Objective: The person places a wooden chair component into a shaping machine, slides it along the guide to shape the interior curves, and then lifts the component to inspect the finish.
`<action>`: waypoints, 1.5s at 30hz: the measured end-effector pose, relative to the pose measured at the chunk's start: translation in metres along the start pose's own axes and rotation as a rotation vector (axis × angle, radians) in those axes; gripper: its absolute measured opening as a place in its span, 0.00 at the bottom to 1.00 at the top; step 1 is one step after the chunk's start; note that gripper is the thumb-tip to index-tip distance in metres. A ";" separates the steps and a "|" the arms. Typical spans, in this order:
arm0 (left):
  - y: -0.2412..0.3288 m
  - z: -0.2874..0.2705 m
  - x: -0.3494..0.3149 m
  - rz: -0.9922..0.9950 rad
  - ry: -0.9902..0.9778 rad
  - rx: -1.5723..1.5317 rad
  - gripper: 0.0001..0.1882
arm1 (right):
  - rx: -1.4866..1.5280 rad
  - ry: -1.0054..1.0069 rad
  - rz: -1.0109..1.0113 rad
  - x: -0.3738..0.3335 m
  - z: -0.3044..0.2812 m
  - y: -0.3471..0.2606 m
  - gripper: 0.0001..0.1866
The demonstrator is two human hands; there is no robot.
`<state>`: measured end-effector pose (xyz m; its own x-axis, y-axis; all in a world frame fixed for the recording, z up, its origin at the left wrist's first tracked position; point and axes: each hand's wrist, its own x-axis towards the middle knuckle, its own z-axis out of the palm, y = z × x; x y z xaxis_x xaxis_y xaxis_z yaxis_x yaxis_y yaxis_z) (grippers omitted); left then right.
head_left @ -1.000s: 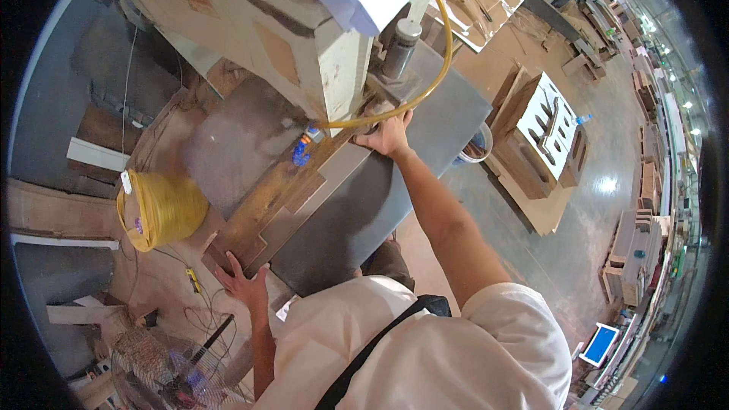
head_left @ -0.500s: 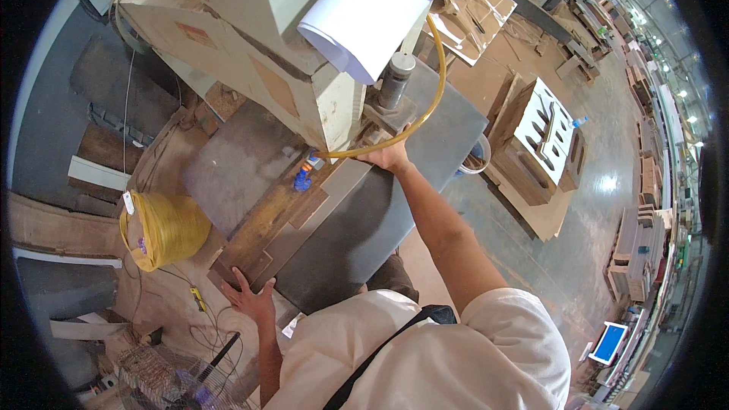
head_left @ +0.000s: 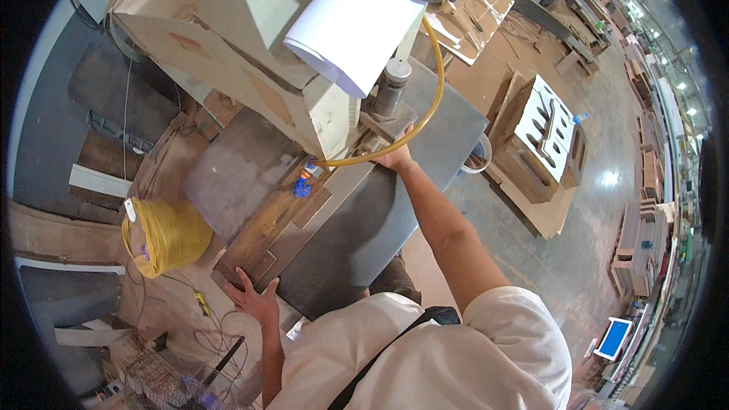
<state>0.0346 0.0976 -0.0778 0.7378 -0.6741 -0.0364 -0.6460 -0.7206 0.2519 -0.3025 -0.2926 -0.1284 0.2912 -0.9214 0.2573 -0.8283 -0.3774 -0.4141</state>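
Note:
My left hand (head_left: pixel 257 302) lies with fingers spread on the near end of a long brown wooden board (head_left: pixel 254 247). That board lies along a grey metal machine table (head_left: pixel 334 235), with a narrower strip (head_left: pixel 315 216) beside it. My right hand (head_left: pixel 396 158) reaches to the far end of the strip, beneath a grey metal cylinder (head_left: pixel 392 87) on the machine; its fingers are mostly hidden there. A yellow hose (head_left: pixel 437 99) curves over this hand and ends at a blue and orange nozzle (head_left: pixel 302 184) above the board.
The beige machine body (head_left: pixel 304 106) overhangs the table, with a white sheet (head_left: pixel 349 26) draped on it. At left stands a yellow sack (head_left: pixel 171 235); cables (head_left: pixel 216 326) lie on the floor. A white bucket (head_left: pixel 486 153) and stacked cut-out wood pieces (head_left: pixel 531 144) are at right.
The whole view has shifted slightly. My left hand keeps its place on the board's end, and my right hand stays beneath the metal cylinder.

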 end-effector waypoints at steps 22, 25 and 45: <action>0.022 0.003 0.002 0.030 0.006 0.028 0.58 | -0.027 0.054 -0.025 0.011 -0.026 0.009 0.48; 0.026 0.001 0.001 0.020 -0.005 0.026 0.58 | -0.061 0.048 -0.015 0.013 -0.026 0.007 0.45; 0.050 0.006 0.001 -0.029 -0.036 0.020 0.59 | -0.010 0.093 -0.007 0.025 -0.035 0.025 0.44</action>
<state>0.0018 0.0601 -0.0710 0.7492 -0.6577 -0.0782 -0.6281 -0.7431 0.2309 -0.3325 -0.3218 -0.1017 0.2514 -0.9061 0.3402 -0.8315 -0.3821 -0.4032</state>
